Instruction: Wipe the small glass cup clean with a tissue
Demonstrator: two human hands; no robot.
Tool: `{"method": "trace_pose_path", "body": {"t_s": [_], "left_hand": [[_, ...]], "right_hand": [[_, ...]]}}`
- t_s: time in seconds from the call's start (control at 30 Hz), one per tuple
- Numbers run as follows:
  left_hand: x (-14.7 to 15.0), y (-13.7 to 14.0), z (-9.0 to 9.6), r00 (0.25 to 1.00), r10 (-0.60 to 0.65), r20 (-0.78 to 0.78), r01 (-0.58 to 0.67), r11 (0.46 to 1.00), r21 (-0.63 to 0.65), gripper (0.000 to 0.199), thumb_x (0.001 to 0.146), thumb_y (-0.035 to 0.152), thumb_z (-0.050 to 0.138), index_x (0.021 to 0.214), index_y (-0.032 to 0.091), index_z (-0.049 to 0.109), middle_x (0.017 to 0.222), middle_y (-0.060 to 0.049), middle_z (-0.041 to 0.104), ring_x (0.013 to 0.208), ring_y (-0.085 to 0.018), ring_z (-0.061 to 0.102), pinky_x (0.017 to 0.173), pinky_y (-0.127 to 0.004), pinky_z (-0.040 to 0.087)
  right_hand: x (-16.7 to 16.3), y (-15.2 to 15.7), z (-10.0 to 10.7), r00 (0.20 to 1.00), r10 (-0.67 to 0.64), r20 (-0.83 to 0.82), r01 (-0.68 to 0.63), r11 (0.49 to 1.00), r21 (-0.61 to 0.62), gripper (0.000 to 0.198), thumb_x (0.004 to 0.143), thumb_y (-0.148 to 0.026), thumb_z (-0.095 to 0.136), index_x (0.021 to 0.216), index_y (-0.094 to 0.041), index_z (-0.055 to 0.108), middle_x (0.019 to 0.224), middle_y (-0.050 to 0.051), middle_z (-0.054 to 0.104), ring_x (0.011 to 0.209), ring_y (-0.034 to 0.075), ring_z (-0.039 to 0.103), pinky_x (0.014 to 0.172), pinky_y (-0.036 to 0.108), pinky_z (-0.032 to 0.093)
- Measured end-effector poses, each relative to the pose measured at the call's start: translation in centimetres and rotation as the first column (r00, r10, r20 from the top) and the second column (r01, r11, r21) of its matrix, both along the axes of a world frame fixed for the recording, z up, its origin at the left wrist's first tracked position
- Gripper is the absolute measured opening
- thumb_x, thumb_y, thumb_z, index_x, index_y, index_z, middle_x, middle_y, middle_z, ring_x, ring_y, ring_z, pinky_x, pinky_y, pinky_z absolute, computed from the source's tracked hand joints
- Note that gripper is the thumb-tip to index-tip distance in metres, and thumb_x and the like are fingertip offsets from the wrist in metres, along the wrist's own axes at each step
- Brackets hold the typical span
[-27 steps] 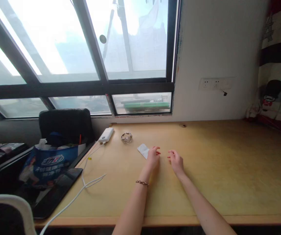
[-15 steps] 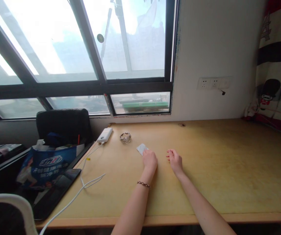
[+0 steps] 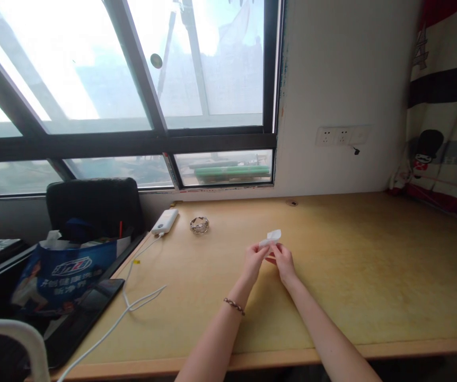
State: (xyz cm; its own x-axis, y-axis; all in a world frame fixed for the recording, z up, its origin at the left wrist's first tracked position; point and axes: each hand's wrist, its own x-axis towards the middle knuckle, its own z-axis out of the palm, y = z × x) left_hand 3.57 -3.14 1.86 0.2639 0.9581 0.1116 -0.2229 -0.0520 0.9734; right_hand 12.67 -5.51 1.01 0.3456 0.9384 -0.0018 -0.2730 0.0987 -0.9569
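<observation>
A small white piece of tissue (image 3: 273,236), creased and partly covered by fingers, is held up over the wooden table (image 3: 363,276). My left hand (image 3: 253,261), with a braided bracelet (image 3: 234,305) on its wrist, pinches the tissue's left side. My right hand (image 3: 284,261) grips it from the right, thumb and fingers closed on its lower edge. The two hands nearly touch each other. Farther back on the left, a silvery openwork bracelet (image 3: 199,225) lies on the tabletop.
A white power bank (image 3: 165,222) with a white cable (image 3: 111,331) lies along the table's left edge. Beyond that edge are a black tablet-like slab (image 3: 85,323), a blue bag (image 3: 65,270) and a dark chair (image 3: 93,204). Window and wall bound the back.
My left hand has lifted the tissue off the table and brought it right, toward my right hand. My right hand has closed on it too. The view has shifted slightly.
</observation>
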Motion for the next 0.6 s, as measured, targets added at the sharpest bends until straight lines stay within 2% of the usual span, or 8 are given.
{"method": "trace_pose_path", "body": {"t_s": [0.17, 0.3, 0.37, 0.47, 0.6], "left_hand": [[0.6, -0.3, -0.4, 0.992, -0.064, 0.110, 0.077, 0.990, -0.118, 0.035, 0.063, 0.041, 0.059, 0.072, 0.008, 0.065, 0.062, -0.005, 0.061, 0.052, -0.008, 0.049, 0.051, -0.020, 0.036], [0.3, -0.1, -0.4, 0.981, -0.054, 0.186, 0.088, 0.981, -0.175, 0.034, 0.062, 0.039, 0.061, 0.068, 0.006, 0.063, 0.060, -0.006, 0.060, 0.052, -0.008, 0.049, 0.053, -0.020, 0.039], [0.1, 0.0, -0.4, 0.973, -0.041, 0.228, 0.083, 0.980, -0.180, 0.033, 0.062, 0.038, 0.060, 0.071, 0.006, 0.063, 0.065, -0.007, 0.061, 0.055, -0.009, 0.052, 0.058, -0.022, 0.041], [0.0, 0.1, -0.2, 0.962, 0.018, 0.272, 0.036, 0.981, -0.191, 0.032, 0.064, 0.038, 0.058, 0.075, 0.008, 0.061, 0.076, -0.009, 0.062, 0.067, -0.013, 0.056, 0.067, -0.026, 0.044], [-0.3, 0.4, -0.3, 0.962, 0.127, 0.242, -0.075, 0.974, -0.212, 0.020, 0.064, 0.031, 0.055, 0.069, 0.012, 0.056, 0.079, -0.007, 0.061, 0.075, -0.015, 0.057, 0.070, -0.027, 0.046]], "right_hand": [[0.3, 0.0, 0.0, 0.971, -0.135, 0.198, 0.132, 0.991, 0.026, 0.036, 0.062, -0.045, 0.055, 0.076, -0.013, 0.061, 0.069, 0.006, 0.064, 0.066, 0.019, 0.059, 0.052, 0.024, 0.047], [0.4, 0.3, -0.3, 0.960, -0.167, 0.225, 0.167, 0.986, 0.017, 0.035, 0.063, -0.046, 0.053, 0.073, -0.013, 0.061, 0.067, 0.006, 0.064, 0.065, 0.020, 0.059, 0.053, 0.025, 0.046], [0.3, 0.5, -0.4, 0.976, -0.159, 0.151, 0.159, 0.987, 0.016, 0.035, 0.065, -0.046, 0.052, 0.075, -0.013, 0.061, 0.068, 0.006, 0.064, 0.066, 0.019, 0.059, 0.054, 0.025, 0.047], [0.5, 0.8, -0.5, 0.988, -0.129, -0.087, 0.134, 0.990, 0.053, 0.033, 0.066, -0.042, 0.053, 0.081, -0.014, 0.058, 0.075, 0.004, 0.064, 0.069, 0.017, 0.060, 0.057, 0.025, 0.048], [1.2, 1.0, -0.2, 0.921, -0.124, -0.370, 0.163, 0.984, 0.076, 0.026, 0.062, -0.034, 0.060, 0.080, -0.016, 0.056, 0.077, 0.003, 0.064, 0.073, 0.015, 0.060, 0.065, 0.025, 0.050]]}}
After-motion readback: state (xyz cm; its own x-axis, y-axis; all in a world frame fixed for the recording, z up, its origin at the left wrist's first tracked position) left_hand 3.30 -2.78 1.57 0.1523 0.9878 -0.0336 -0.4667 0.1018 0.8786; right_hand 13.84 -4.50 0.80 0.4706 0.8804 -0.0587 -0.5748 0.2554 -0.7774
